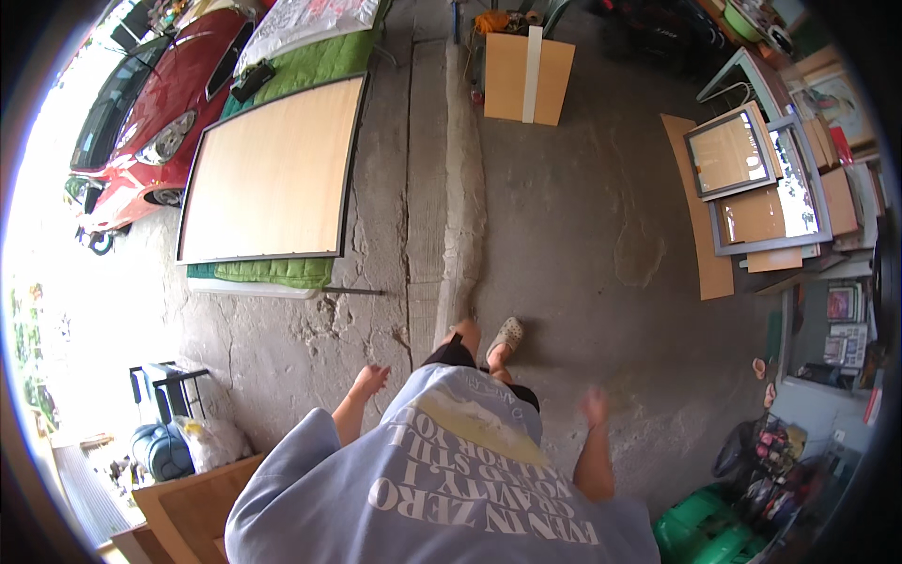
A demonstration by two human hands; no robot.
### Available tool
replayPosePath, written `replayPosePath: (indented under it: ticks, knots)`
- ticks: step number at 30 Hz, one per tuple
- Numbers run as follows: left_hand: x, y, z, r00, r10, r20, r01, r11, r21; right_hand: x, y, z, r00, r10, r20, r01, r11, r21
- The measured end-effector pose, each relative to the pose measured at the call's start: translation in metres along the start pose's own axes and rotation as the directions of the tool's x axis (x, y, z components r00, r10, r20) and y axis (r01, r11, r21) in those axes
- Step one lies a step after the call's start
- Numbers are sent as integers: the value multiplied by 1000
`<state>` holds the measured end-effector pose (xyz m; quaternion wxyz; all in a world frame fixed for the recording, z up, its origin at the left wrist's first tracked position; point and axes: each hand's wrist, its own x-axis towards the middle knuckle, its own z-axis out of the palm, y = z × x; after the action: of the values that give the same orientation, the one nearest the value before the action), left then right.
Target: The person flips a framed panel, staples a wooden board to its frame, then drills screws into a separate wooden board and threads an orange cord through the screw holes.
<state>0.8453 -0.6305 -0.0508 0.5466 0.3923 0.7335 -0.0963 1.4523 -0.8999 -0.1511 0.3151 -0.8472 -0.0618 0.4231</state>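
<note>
Left fingers: left hand point(369, 380) hangs open, fingers loosely spread, holding nothing.
Right fingers: right hand point(593, 405) is blurred; it looks open and bare, with nothing in its grip.
Hand position: both hands hang at the person's sides above the concrete floor point(583, 235), well apart from every board.
Nearest thing: the raised concrete ridge point(460, 235) runs up the floor just ahead of the foot in a slipper point(507, 336).
Framed board: a large pale panel point(272, 169) in a dark frame lies flat on a green pad point(282, 271), ahead and to the left, near a red car point(160, 103).
Leaning board: a brown board point(526, 75) with a white strip stands ahead beyond the ridge.
Right stack: framed panels point(752, 179) lie piled at the right wall.
Lower left: a wooden piece point(202, 503) and a blue bag point(162, 449) sit near the left elbow.
Risk, trip: the ridge and cracked floor could catch a loose slipper mid-step.
Risk, panel: the big panel overhangs soft padding; a knock at one edge could tip or slide it toward the car.
Count: one car, one large framed panel, one leaning board, at least three framed panels at right, one visible slipper.
</note>
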Motion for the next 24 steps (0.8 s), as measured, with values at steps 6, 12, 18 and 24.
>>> replayPosePath:
  ticks: [6,12,18,24]
  knots:
    - [17,125,77,968,239,-75,-250,939,-236,152,-330,-32,946,-323,-10,320,941,-106]
    - [82,168,121,994,104,43,-90,965,-245,247,-502,71,855,-479,200,518,812,-270]
    - [135,309,53,956,-230,181,287,863,-416,289,-572,176,928,-184,323,331,807,-490]
    - [144,531,-91,947,31,-321,-265,642,-720,346,-738,265,829,-361,428,557,600,-574]
